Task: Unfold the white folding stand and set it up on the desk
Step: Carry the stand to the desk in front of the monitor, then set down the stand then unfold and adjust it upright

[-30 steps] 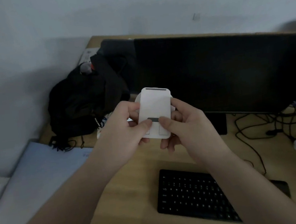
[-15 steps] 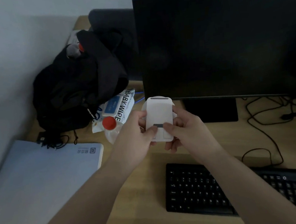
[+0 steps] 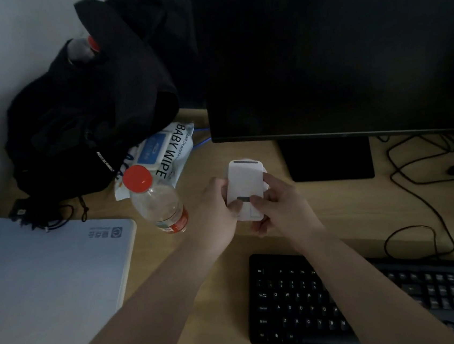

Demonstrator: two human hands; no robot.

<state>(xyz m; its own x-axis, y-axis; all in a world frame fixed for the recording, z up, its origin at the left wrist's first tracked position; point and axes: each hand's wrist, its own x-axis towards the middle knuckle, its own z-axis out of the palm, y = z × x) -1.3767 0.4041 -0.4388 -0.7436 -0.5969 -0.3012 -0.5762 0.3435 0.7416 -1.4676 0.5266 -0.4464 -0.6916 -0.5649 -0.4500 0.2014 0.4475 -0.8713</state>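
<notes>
Head view: white stand (image 3: 245,181) gripped between left hand (image 3: 218,209) and right hand (image 3: 280,208)

Our left hand (image 3: 218,203) and right hand (image 3: 278,208): mid-frame, fingers curled, thumbs pressed side by side on the white folding stand (image 3: 245,181); bare forearms enter from lower edge.

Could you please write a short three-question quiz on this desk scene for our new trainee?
1. True or false: the white folding stand already rests unfolded on the desk.
2. Which hands hold the stand?
3. What stands nearest the left hand: A) bottle, B) keyboard, C) monitor?

Key: 1. False, it is still folded and held. 2. Both, left and right hand. 3. A.
</notes>
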